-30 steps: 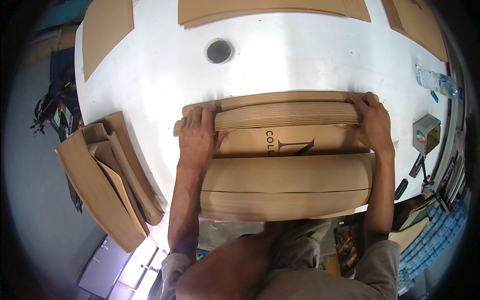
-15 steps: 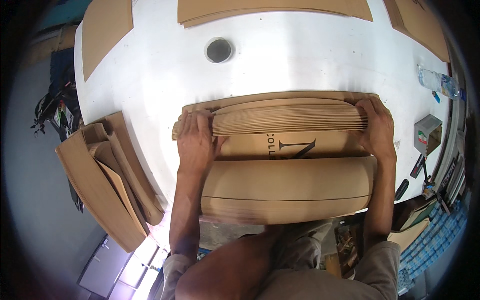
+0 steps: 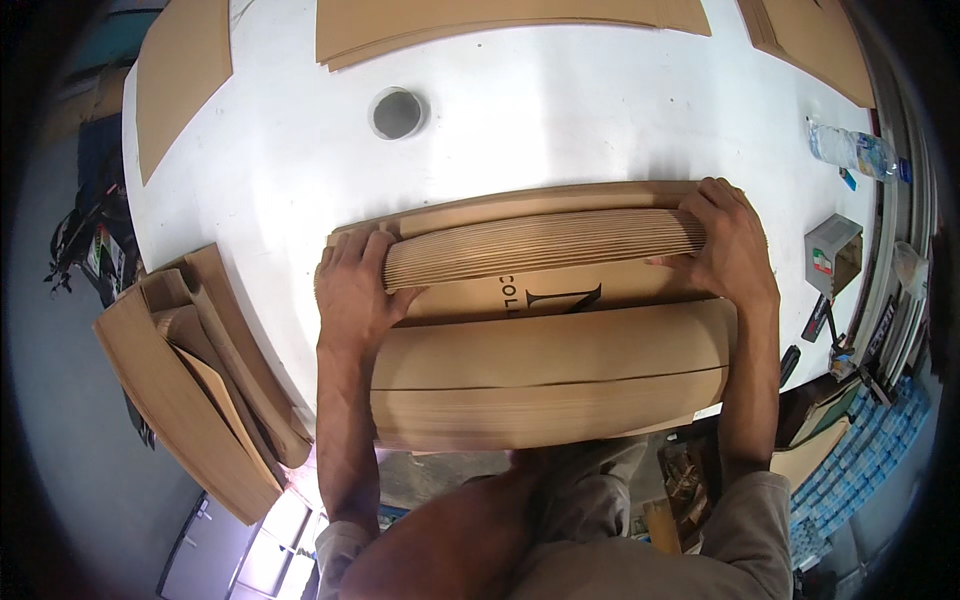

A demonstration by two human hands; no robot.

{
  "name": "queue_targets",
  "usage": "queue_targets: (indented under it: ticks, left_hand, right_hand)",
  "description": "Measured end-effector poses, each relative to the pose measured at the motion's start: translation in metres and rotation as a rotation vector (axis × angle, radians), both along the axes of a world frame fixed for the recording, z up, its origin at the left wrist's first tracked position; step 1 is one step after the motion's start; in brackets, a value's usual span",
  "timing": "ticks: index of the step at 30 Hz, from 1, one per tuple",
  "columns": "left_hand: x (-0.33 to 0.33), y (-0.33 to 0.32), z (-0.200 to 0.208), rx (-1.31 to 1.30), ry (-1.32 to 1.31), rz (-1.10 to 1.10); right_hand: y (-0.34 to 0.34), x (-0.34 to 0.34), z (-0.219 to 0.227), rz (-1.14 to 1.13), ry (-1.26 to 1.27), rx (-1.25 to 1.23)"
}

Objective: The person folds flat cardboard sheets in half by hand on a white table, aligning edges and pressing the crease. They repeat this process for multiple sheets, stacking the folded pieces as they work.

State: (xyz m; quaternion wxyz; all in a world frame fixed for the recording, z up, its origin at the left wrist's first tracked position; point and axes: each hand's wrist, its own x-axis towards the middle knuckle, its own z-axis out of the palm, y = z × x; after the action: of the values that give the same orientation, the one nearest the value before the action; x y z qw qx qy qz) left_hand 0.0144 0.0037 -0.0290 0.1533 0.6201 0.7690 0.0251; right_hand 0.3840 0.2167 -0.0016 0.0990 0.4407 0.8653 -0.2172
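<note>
A thick stack of brown cardboard sheets [image 3: 550, 345] lies at the near edge of the white table, its near part curving down over the edge. The far part is folded up into a band of many layered edges [image 3: 545, 245]. Dark print shows on the panel between the two parts. My left hand [image 3: 355, 285] grips the left end of the folded band, fingers over the far side and thumb toward me. At the right end, my right hand [image 3: 732, 245] is wrapped round the band in the same way. Some fingertips are hidden behind the cardboard.
Bent cardboard pieces [image 3: 190, 385] hang over the table's left edge. Flat cardboard sheets [image 3: 500, 25] lie at the far side. A round hole [image 3: 397, 113] pierces the tabletop. To the right are a plastic bottle [image 3: 850, 150], a grey metal box [image 3: 833, 255] and a black cutter-like tool [image 3: 790, 366].
The camera view has shifted, so the table and its things appear farther left. Both hands keep their grip on the band, and the bowed top layer now sits closer to the others.
</note>
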Motion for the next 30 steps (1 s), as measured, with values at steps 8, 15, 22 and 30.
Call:
queue_targets:
  ticks: [8, 15, 22, 30]
  left_hand:
    - [-0.003, -0.001, -0.008, 0.016, 0.023, -0.032]
    - [-0.010, 0.001, -0.012, 0.074, -0.040, -0.136]
    - [-0.001, -0.003, -0.007, -0.038, -0.083, 0.045]
    - [-0.002, -0.001, -0.006, -0.002, -0.030, -0.042]
  right_hand:
    - [-0.005, -0.001, -0.017, -0.119, -0.012, -0.075]
    - [-0.008, 0.008, -0.017, 0.009, 0.077, 0.129]
    - [-0.005, 0.001, -0.020, -0.092, -0.044, -0.048]
    - [-0.009, 0.012, -0.020, -0.053, 0.004, 0.051]
